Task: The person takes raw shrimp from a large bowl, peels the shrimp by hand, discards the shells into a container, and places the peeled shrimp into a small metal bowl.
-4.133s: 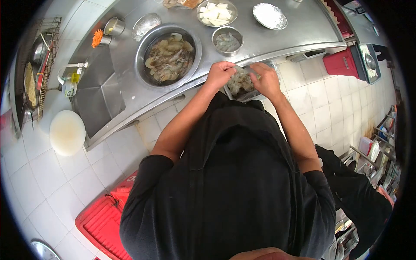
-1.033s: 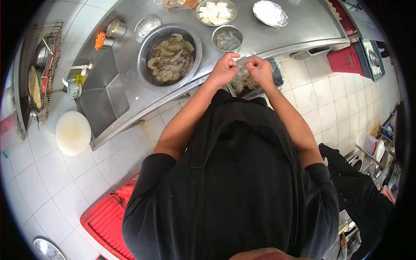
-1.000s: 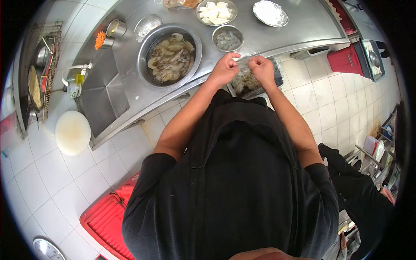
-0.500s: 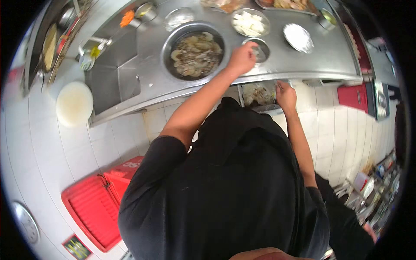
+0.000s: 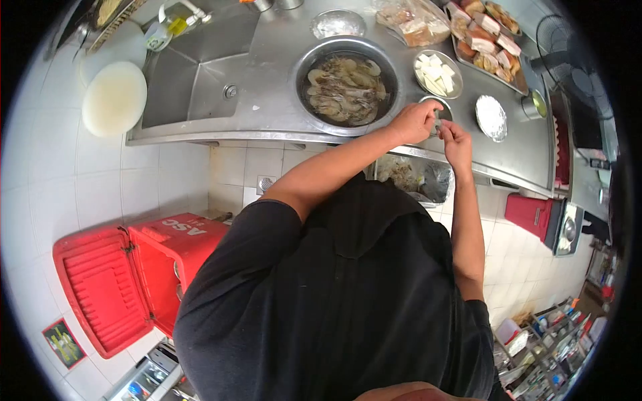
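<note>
My left hand (image 5: pixel 414 123) and my right hand (image 5: pixel 457 144) meet over the counter's front edge. Pinched between their fingertips is a small greyish shrimp (image 5: pixel 437 125), partly hidden by the fingers. Just behind it stands a small metal bowl (image 5: pixel 444 107), mostly covered by my hands. A large metal basin (image 5: pixel 301 87) to the left holds many raw shrimp (image 5: pixel 344 90) in liquid. Below the counter edge, a bin (image 5: pixel 438 182) lined with clear plastic contains pale scraps (image 5: pixel 401 172) that look like shells.
Behind my hands are a bowl of white chunks (image 5: pixel 436 73), a foil-like dish (image 5: pixel 491 118) and a tray of meat pieces (image 5: pixel 491 40). The sink (image 5: pixel 200 73) lies left, near a round white board (image 5: pixel 115 99). An opened red cooler (image 5: pixel 167 254) stands on the floor.
My right hand has come up from the bin to meet my left hand, which was at the small bowl. The whole view has shifted, showing more of the counter's right side.
</note>
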A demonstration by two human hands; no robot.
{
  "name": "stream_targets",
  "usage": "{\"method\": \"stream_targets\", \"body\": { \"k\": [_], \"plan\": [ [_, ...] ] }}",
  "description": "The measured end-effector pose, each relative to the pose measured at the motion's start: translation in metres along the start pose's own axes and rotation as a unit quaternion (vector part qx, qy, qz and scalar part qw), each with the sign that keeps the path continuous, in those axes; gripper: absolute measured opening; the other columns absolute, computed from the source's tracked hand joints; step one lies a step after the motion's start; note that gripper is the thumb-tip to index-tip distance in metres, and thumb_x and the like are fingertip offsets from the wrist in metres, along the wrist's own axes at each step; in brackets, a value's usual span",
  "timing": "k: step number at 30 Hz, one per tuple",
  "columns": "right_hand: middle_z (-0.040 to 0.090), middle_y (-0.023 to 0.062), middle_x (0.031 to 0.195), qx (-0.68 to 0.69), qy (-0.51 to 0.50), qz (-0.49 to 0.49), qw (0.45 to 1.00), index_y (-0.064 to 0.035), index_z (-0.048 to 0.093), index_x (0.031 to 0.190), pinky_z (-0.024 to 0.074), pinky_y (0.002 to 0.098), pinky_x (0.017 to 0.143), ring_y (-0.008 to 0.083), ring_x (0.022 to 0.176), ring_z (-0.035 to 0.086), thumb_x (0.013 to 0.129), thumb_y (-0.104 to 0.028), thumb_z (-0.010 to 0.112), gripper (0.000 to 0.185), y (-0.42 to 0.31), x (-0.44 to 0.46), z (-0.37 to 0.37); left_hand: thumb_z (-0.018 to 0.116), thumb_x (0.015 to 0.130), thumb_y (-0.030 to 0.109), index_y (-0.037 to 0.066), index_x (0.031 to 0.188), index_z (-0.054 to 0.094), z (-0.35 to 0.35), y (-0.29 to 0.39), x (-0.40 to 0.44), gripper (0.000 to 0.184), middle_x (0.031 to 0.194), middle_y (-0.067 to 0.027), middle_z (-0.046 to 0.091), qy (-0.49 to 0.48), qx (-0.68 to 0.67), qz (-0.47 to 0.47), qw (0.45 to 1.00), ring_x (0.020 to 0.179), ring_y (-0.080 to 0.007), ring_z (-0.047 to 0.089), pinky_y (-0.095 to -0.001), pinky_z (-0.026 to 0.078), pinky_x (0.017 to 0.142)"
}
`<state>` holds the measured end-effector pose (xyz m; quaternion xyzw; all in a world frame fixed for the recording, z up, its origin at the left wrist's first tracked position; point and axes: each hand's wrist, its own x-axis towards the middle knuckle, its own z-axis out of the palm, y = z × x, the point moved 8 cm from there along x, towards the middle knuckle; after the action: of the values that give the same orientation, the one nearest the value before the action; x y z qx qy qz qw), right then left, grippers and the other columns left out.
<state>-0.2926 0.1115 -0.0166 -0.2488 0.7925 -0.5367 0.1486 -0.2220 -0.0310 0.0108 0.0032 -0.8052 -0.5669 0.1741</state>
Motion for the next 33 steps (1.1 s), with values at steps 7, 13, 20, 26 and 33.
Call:
{"method": "stream_targets", "body": {
  "k": [7,13,20,26,33],
  "plan": [
    [0.070,0.0032,0.081,0.085,0.068,0.088,0.990,0.0036,0.071,0.111,0.0503,0.0238,0.068,0.0088,0.072,0.061,0.095,-0.011,0.066,0.022,0.013,-0.008,0.004,0.056,0.088,-0.001,0.002,0.121,0.058,0.002,-0.033,0.007,0.033,0.079,-0.0071,0.066,-0.017,-0.039,-0.004,0.999,0.070,-0.0159,0.063,-0.0330,0.051,0.066],
    [0.067,0.0021,0.080,0.136,0.148,0.065,0.978,0.0032,0.069,0.106,0.0490,0.0238,0.065,0.0085,0.069,0.059,0.095,-0.008,0.067,0.017,0.006,-0.009,-0.013,0.059,0.092,0.002,0.004,0.128,0.055,-0.003,-0.057,0.008,0.037,0.087,-0.0012,0.068,-0.080,-0.167,-0.139,0.973,0.073,-0.0065,0.058,-0.0248,0.047,0.065],
    [0.065,-0.0010,0.076,0.080,0.270,0.032,0.959,0.0015,0.071,0.100,0.0449,0.0229,0.061,0.0064,0.067,0.055,0.096,-0.013,0.066,0.016,-0.020,-0.038,-0.065,0.061,0.093,0.005,0.003,0.132,0.054,-0.013,-0.055,0.045,0.040,0.090,-0.0046,0.071,-0.080,-0.119,-0.096,0.985,0.078,-0.0105,0.063,-0.0274,0.051,0.073],
    [0.074,0.0151,0.086,-0.247,0.173,0.057,0.952,-0.0026,0.072,0.099,0.0546,0.0376,0.071,0.0313,0.077,0.071,0.093,-0.014,0.062,0.016,0.036,-0.093,-0.030,0.057,0.095,0.007,0.007,0.134,0.057,-0.001,-0.027,0.057,0.039,0.103,-0.0081,0.073,-0.130,0.059,0.005,0.990,0.089,-0.0130,0.068,-0.0314,0.055,0.079],
    [0.071,0.0161,0.094,-0.264,0.114,-0.052,0.956,-0.0037,0.072,0.093,0.0542,0.0429,0.080,0.0355,0.093,0.067,0.084,-0.002,0.060,0.015,0.022,-0.099,0.025,0.063,0.091,0.004,0.007,0.126,0.064,-0.118,-0.038,0.041,0.035,0.103,-0.0084,0.074,0.023,0.062,0.039,0.997,0.090,-0.0124,0.068,-0.0287,0.056,0.080]
  ]
}}
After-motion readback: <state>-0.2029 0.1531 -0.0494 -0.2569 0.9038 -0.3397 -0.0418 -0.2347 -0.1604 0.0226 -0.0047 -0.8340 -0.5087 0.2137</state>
